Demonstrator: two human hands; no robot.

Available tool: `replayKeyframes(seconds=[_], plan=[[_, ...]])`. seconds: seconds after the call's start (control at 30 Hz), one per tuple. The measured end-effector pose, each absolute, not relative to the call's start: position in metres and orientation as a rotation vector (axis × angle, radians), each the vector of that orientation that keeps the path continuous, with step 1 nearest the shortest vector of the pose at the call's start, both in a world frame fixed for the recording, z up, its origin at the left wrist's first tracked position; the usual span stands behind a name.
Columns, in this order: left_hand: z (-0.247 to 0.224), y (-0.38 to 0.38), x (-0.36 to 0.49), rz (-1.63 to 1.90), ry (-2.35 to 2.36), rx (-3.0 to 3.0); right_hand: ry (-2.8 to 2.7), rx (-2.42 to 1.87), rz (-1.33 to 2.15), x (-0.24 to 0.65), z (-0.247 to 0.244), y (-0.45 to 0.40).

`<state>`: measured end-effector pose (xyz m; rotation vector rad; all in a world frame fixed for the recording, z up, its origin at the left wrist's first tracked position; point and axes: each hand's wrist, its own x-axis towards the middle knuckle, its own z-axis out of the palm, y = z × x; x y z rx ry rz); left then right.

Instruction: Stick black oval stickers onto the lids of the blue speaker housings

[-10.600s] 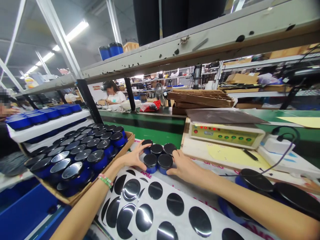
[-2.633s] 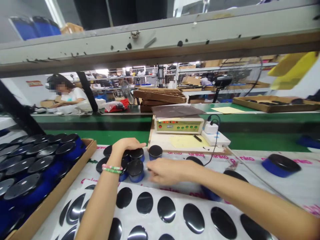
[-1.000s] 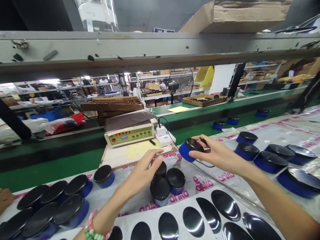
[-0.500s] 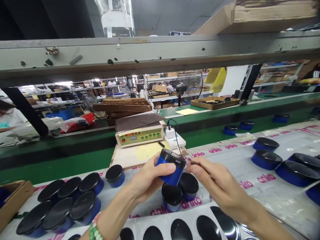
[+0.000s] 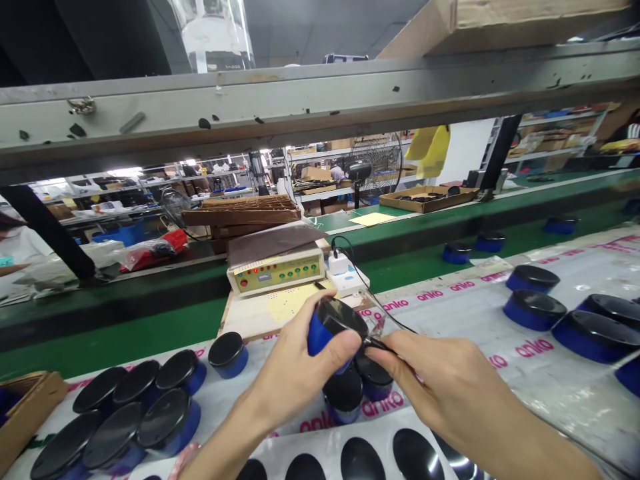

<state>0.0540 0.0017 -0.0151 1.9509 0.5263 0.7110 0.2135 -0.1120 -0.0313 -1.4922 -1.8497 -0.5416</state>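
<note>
My left hand (image 5: 305, 357) is closed around a round blue device with a glossy black top (image 5: 340, 317), tilted above the bench. In my right hand (image 5: 445, 373), a thin black cable plug (image 5: 379, 343) is pinched between thumb and fingers. Its tip meets the device's right edge; whether it is inserted, I cannot tell. A black cable (image 5: 385, 310) runs from a white power adapter (image 5: 340, 265) towards my right hand. Under the held device stand two similar blue and black devices (image 5: 344, 393). A white sheet with black oval stickers (image 5: 363, 460) lies closest to me.
Several blue and black devices (image 5: 167, 417) stand on the left, with more (image 5: 535, 310) on the right. A panel tester with buttons (image 5: 277, 272) sits behind my hands. Beyond runs a green conveyor (image 5: 410, 267). A grey shelf beam (image 5: 300, 93) crosses overhead.
My left hand has turned the device, so its black top now faces up more. My right hand has brought the plug against the device's edge. The view has shifted slightly.
</note>
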Motion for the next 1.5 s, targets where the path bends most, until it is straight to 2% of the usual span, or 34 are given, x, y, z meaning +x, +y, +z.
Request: replayKeyframes(seconds=[0.1, 0.3, 0.47, 0.53, 0.77, 1.07, 1.17, 1.27, 1.33, 1.4, 1.5], plan=[[-0.014, -0.004, 0.052, 0.813, 0.534, 2.173, -1.800, -1.442, -0.439, 0.211, -0.039, -0.108], [-0.018, -0.001, 0.052, 1.063, 0.321, 2.659, -1.730, -1.340, 0.071, 0.218, -0.061, -0.086], [-0.016, 0.007, 0.054, 1.556, -0.170, 2.975, -1.701, -1.243, -0.071, 0.223, -0.072, -0.080], [-0.013, 0.006, 0.054, 1.641, -0.407, 2.997, -1.703, -1.217, -0.141, 0.222, -0.074, -0.081], [-0.009, 0.003, 0.050, 1.414, -0.495, 3.195, -1.705, -1.206, -0.153, 0.217, -0.077, -0.082], [-0.013, 0.008, 0.043, 1.341, -0.248, 3.007, -1.752, -1.175, -0.165, 0.219, -0.070, -0.085], [-0.011, 0.002, 0.042, 1.074, 0.036, 2.961, -1.871, -1.168, -0.203, 0.222, -0.067, -0.085], [-0.007, 0.005, 0.043, 0.826, 0.203, 2.941, -1.972, -1.201, -0.522, 0.224, -0.058, -0.088], [-0.004, 0.016, 0.040, 0.890, 0.390, 2.887, -1.862, -1.292, -0.759, 0.232, -0.046, -0.096], [-0.005, 0.032, 0.034, 0.873, 0.634, 2.778, -1.540, -1.521, -0.817, 0.249, -0.030, -0.107], [-0.018, 0.055, 0.022, 0.479, 0.743, 2.580, -1.011, -1.810, -0.732, 0.296, -0.005, -0.116]])
